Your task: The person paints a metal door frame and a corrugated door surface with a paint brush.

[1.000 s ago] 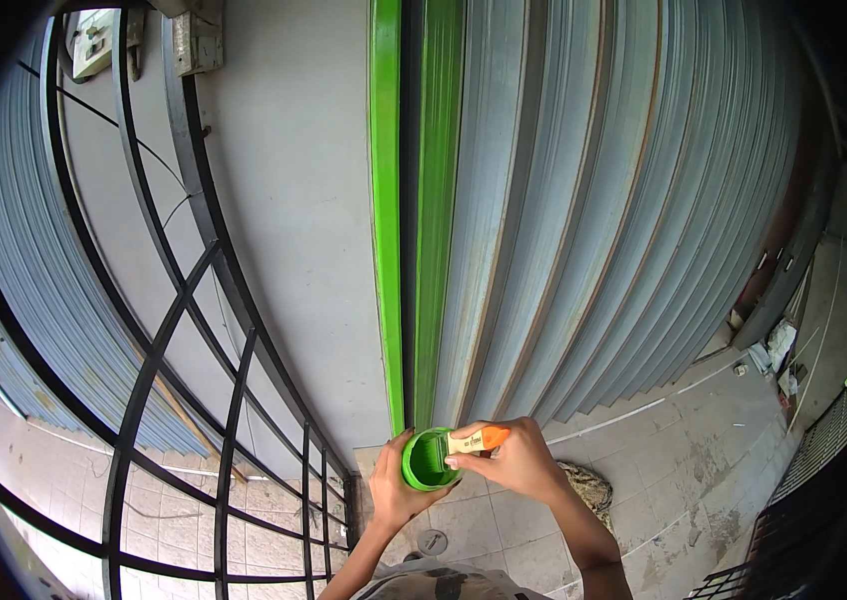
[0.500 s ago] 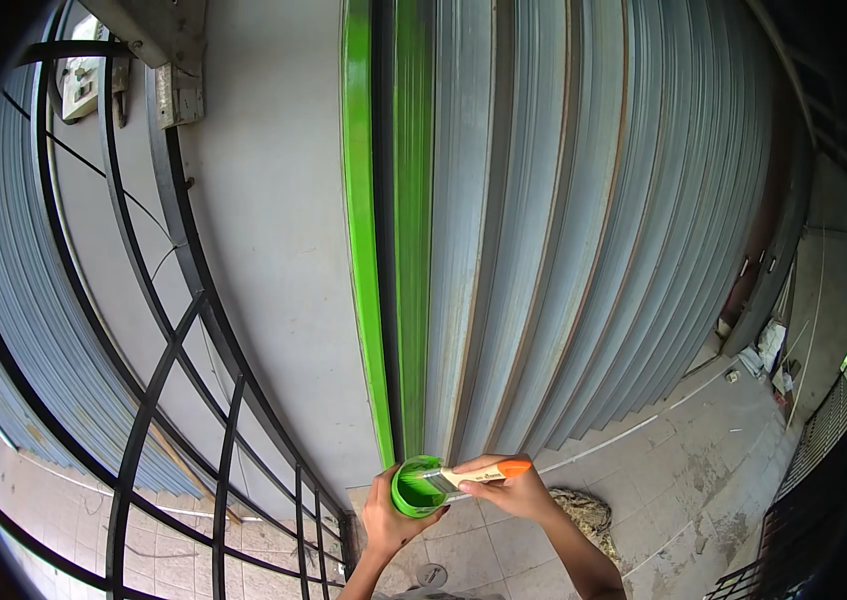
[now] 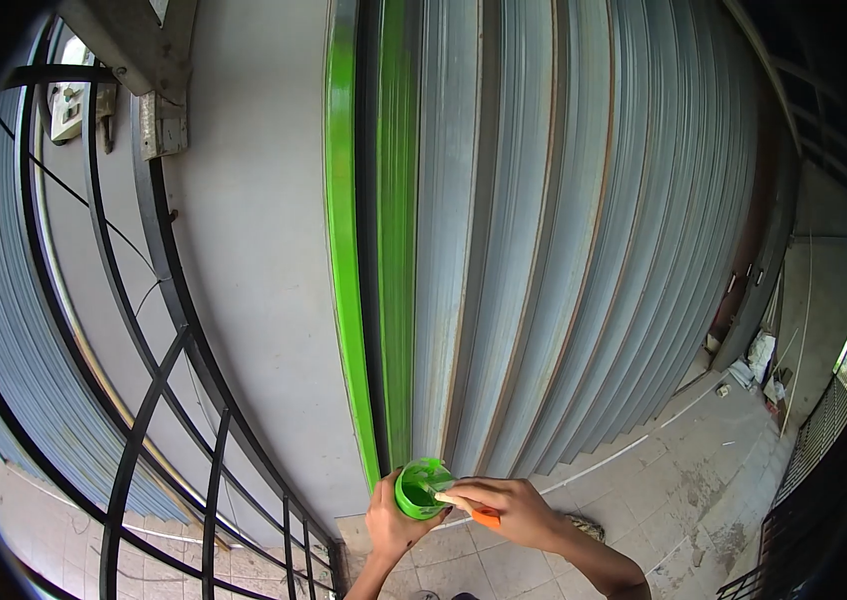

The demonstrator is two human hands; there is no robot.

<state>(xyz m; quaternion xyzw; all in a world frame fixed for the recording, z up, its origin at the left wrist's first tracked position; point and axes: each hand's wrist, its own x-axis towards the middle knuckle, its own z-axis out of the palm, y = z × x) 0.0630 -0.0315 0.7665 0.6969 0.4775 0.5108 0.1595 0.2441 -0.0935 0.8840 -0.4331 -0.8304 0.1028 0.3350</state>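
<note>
My left hand [image 3: 390, 522] is wrapped round a small tub of green paint [image 3: 407, 500], held up in front of the folding metal door. In my right hand [image 3: 514, 512] is a paintbrush [image 3: 485, 517] with a pale handle and an orange end. Its bristle end is at the tub's mouth and smeared with green, partly hidden by the rim and my fingers. Just beyond the hands, a bright green edge strip [image 3: 344, 250] and a green-painted fold [image 3: 397, 250] run up the grey corrugated door [image 3: 514, 230].
A black metal grille [image 3: 134, 420] curves along the left, in front of a pale wall panel [image 3: 244, 250]. Below lies a tiled floor [image 3: 634, 500] with a crumpled cloth-like thing [image 3: 589, 527] behind my right forearm. Debris [image 3: 759, 360] sits by the wall at right.
My right hand has turned over, so the brush's orange end now points down rather than out to the right. The view has shifted slightly; the tub stays in my left hand.
</note>
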